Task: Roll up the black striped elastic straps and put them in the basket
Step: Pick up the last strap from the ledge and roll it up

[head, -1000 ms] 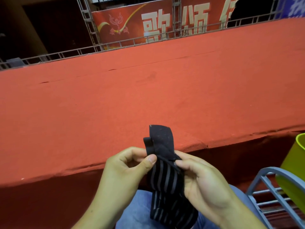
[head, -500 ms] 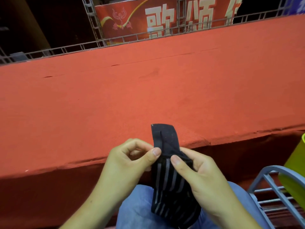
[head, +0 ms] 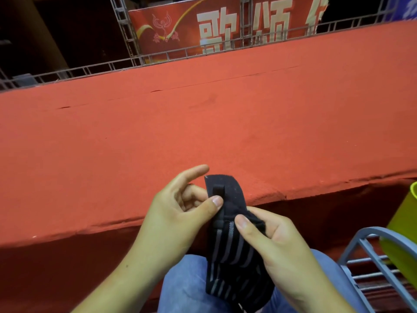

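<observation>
A red banner [head: 225, 26] hangs at the back, behind the metal bars. It has big white Chinese words on it. The first one reads 歌 and the next one reads 颂. A third big word is cut off by the torn edge, so it cannot be read. On the left of the banner is a gold bird sign [head: 165, 24] with tiny writing under it, too small to read. A blue sign [head: 404, 7] in the top right corner shows only a bit of a white word.
</observation>
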Tool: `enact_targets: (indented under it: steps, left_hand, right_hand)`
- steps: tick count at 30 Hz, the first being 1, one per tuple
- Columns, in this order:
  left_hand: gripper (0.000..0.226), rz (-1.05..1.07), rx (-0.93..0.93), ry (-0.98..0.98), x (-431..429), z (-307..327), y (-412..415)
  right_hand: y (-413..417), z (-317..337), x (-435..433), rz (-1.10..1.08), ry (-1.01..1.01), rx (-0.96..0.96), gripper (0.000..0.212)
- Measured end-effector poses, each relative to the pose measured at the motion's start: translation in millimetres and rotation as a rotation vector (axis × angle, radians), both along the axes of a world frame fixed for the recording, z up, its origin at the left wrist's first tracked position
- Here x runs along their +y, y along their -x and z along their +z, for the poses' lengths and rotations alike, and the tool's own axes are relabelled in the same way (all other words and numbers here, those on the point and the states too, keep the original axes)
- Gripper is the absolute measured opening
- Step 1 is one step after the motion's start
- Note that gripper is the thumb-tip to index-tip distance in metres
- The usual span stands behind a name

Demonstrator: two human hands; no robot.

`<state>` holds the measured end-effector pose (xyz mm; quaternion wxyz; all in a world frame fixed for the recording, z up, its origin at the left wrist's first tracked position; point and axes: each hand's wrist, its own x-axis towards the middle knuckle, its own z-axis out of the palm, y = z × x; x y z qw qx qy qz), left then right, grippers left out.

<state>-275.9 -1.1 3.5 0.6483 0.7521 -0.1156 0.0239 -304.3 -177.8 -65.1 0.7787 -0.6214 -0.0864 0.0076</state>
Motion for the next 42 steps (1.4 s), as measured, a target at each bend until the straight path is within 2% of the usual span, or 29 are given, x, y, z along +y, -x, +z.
enact_targets:
  steps: [3, 5, 12, 21, 24, 31, 34, 38, 42]
  left_hand:
    - [0.015, -0.023, -0.054, -0.072, -1.7, 1.1, -1.6]
    - [0.007, -0.009, -0.09, -0.094, -1.2, 1.1, -3.8]
    - [0.012, -0.009, -0.103, -0.123, -3.2, 1.6, -6.4]
    - [0.011, 0.021, -0.157, -0.132, -4.4, 4.3, -5.6]
    - [0.013, 0.002, -0.174, -0.16, -4.3, 1.9, -4.4]
    - [0.016, -0.058, -0.19, -0.201, 1.9, -7.1, -1.4]
    - [0.019, -0.062, -0.125, -0.171, 1.0, -9.4, -1.2]
    - [0.006, -0.082, -0.101, -0.181, 1.5, -13.3, -3.6]
    - [0.021, -0.094, -0.026, -0.122, 1.8, -13.7, -3.8]
  right_hand:
    - [0.6, 1.2, -2.8, 0.009, 0.028, -0.008, 0.03]
    - [1.3, 2.2, -2.3, 0.011, 0.028, -0.016, 0.029]
    - [4.8, 6.2, -2.5, 0.033, 0.033, 0.011, 0.025]
    - [2.3, -1.6, -5.2, 0.031, 0.103, 0.043, 0.046]
    - [0.8, -2.8, -5.2, -0.013, 0.039, 0.075, 0.043]
    - [-2.4, -9.6, -6.0, -0.06, 0.029, 0.088, 0.062]
    - [-2.6, -10.2, -5.2, -0.039, 0.017, 0.072, 0.052]
    - [-1.4, -6.8, -6.1, -0.017, 0.064, 0.038, 0.042]
    - [0.6, -4.7, -7.1, -0.003, 0.126, 0.012, 0.04]
